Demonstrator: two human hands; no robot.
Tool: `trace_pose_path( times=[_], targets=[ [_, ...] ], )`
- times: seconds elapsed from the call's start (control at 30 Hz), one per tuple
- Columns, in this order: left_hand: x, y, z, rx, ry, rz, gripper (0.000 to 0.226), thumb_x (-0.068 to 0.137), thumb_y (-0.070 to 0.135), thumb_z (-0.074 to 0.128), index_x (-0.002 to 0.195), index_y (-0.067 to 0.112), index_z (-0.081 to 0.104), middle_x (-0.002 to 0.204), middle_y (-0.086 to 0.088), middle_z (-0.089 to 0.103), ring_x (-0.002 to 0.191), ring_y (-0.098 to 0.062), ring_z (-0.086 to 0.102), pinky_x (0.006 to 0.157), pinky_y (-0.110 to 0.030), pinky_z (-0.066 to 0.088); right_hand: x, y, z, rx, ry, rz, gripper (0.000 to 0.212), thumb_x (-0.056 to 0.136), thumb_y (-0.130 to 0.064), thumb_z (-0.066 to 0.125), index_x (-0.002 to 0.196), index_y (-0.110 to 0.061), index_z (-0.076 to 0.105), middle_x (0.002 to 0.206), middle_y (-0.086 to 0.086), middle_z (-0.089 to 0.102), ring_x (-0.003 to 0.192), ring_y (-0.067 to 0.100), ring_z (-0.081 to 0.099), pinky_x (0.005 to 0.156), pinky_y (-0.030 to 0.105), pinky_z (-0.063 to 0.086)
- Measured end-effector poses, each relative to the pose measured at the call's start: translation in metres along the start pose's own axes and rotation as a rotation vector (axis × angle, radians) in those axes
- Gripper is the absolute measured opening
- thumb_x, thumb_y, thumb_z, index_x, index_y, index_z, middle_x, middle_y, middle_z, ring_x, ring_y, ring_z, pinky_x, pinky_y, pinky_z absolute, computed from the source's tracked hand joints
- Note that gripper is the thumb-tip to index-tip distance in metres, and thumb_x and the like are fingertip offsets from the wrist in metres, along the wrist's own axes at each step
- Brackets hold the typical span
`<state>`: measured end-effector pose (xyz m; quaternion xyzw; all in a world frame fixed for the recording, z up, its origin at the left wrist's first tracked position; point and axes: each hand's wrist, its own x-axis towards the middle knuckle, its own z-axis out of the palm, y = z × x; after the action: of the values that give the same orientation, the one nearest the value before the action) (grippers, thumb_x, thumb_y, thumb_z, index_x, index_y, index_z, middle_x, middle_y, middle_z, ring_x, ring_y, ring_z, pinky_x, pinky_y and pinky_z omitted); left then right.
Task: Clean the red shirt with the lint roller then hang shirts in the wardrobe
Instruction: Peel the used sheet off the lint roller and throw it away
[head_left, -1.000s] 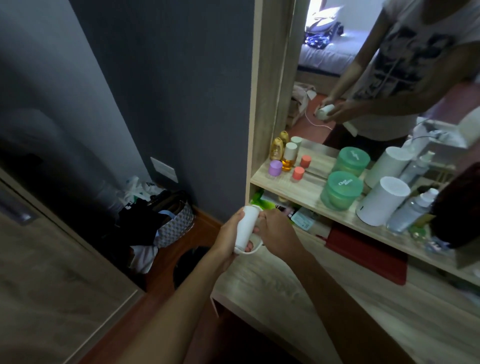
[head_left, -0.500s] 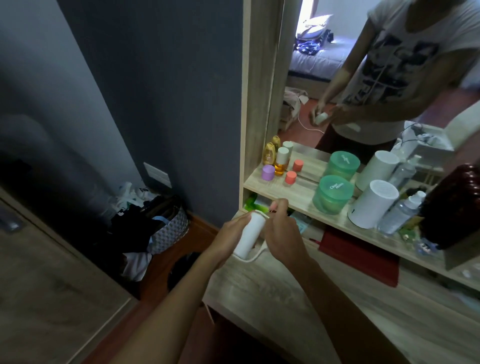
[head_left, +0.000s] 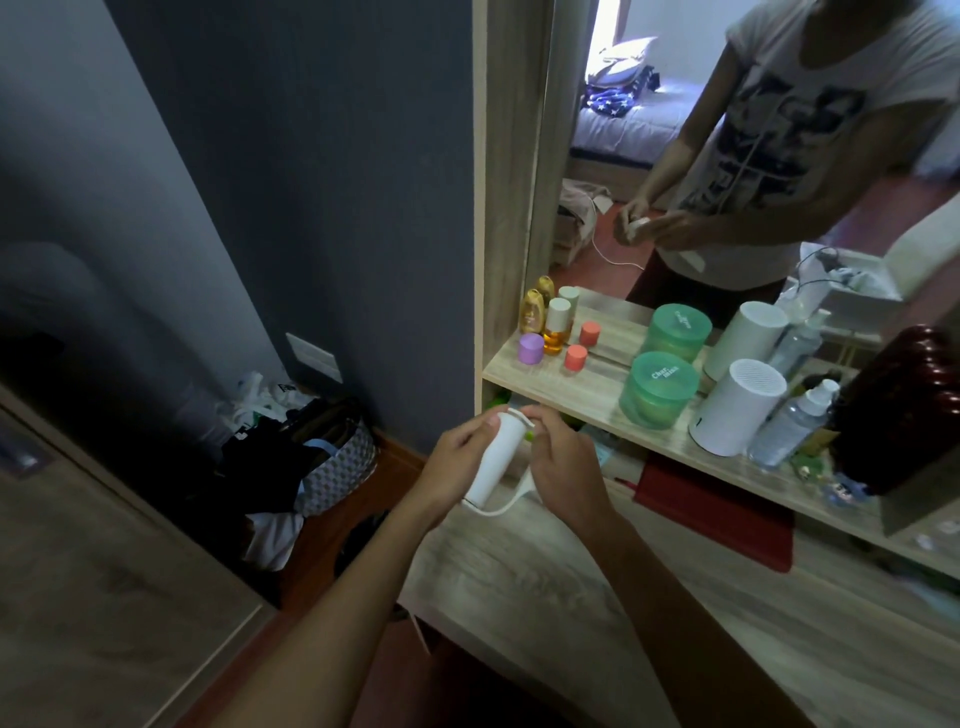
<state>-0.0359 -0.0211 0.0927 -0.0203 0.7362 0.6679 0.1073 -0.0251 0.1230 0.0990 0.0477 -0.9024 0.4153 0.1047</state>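
Note:
A white lint roller (head_left: 497, 456) with a curved white handle is held over the left end of the wooden dressing table (head_left: 571, 613). My left hand (head_left: 449, 465) wraps around the roller's lower body. My right hand (head_left: 563, 462) grips the handle side, and its fingertips pinch the roller's top edge, where a thin white strip sticks up. No red shirt and no wardrobe interior can be seen. The mirror (head_left: 727, 156) reflects my hands on the roller.
A shelf (head_left: 582, 395) under the mirror carries small bottles, two green jars, a white cylinder, a spray bottle. A red flat item (head_left: 717, 512) lies below it. A bag of clothes (head_left: 311, 457) sits on the floor by the dark wall. A wooden panel (head_left: 104, 597) is at left.
The roller has tilted and risen slightly toward the shelf. My right fingers moved from its side up to the top edge, where a strip now lifts.

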Motion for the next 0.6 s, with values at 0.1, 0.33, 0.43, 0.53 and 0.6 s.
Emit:
trace_pose_path(
  times=[0.1,0.33,0.43,0.53,0.6],
  targets=[
    [0.0014,0.0041,-0.0014,0.033,-0.023,0.008,0.030,0.096,0.042,0.047,0.122,0.038,0.063,0.114,-0.005,0.067,0.099,-0.027,0.066,0.085,-0.045,0.056,-0.0018,0.0049,0.0023,0.016,0.031,0.014,0.039,0.090,-0.026,0.031,0.117,-0.023,0.059,0.110,0.001,0.067,0.101,0.026,0.060,0.089,0.040,0.048],
    [-0.0012,-0.0015,0.0054,0.101,0.000,0.081,0.030,0.095,0.040,0.052,0.121,0.030,0.065,0.116,0.004,0.069,0.103,-0.013,0.066,0.090,-0.038,0.056,-0.0012,0.0072,0.0040,0.005,0.021,0.020,0.043,0.090,-0.025,0.030,0.118,-0.021,0.064,0.116,0.003,0.068,0.109,0.027,0.058,0.097,0.041,0.045],
    [-0.0019,-0.0016,0.0077,0.108,0.009,0.130,0.027,0.095,0.038,0.053,0.117,0.030,0.066,0.111,0.007,0.070,0.103,-0.011,0.065,0.089,-0.036,0.056,0.0015,0.0029,-0.0002,0.049,0.039,-0.017,0.036,0.093,-0.017,0.037,0.113,-0.018,0.067,0.110,0.002,0.071,0.104,0.020,0.062,0.096,0.031,0.045],
    [0.0004,0.0003,0.0065,0.126,0.001,0.128,0.023,0.094,0.042,0.053,0.111,0.033,0.067,0.105,0.005,0.070,0.098,-0.016,0.066,0.087,-0.046,0.056,0.0031,0.0046,-0.0012,0.123,0.060,-0.016,0.027,0.094,-0.012,0.047,0.109,-0.017,0.068,0.105,-0.002,0.072,0.100,0.014,0.063,0.092,0.027,0.046],
    [0.0017,0.0024,0.0061,0.159,-0.002,0.108,0.025,0.095,0.043,0.051,0.112,0.031,0.066,0.107,0.005,0.069,0.100,-0.016,0.065,0.090,-0.047,0.054,0.0036,0.0082,-0.0002,0.175,0.066,0.002,0.023,0.094,-0.016,0.050,0.108,-0.016,0.069,0.103,-0.003,0.071,0.098,0.011,0.063,0.089,0.028,0.048]
  ],
)
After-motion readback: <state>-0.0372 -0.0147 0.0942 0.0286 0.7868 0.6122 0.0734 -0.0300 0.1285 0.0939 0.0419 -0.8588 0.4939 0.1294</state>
